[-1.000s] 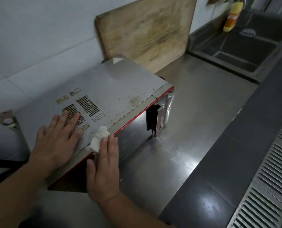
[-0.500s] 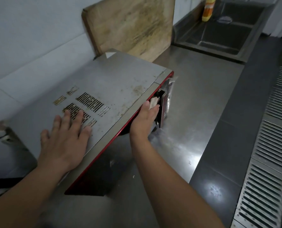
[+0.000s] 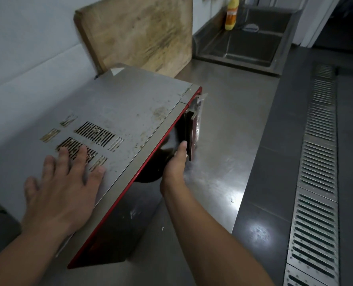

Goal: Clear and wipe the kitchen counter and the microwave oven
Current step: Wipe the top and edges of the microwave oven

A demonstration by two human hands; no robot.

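The microwave oven sits on the stainless-steel counter, its back toward the white tiled wall and its red-edged front turned toward us. We see its grey top panel from above, speckled with brown stains and cut by several rows of vent slots whose edges look rusty. Our left hand lies flat on that top panel, fingers spread and straight, the fingertips reaching onto the nearer vent slots; it holds nothing. Our right hand reaches down along the dark glass of the door, beside the vertical door handle, with the thumb pointing up along the handle's inner side. The other fingers are hidden behind the hand and the door, so we cannot tell whether they are curled on something or resting loose, and no cloth shows in this hand.

Behind the oven, a large, worn wooden cutting board stands upright, leaning against the wall, its lower edge hidden by the oven's rear corner. Farther along the counter is a steel sink, with a yellow bottle standing at its near-left corner by the wall. To our right, beyond the counter's edge, the dark tiled floor carries a long metal drain grate.
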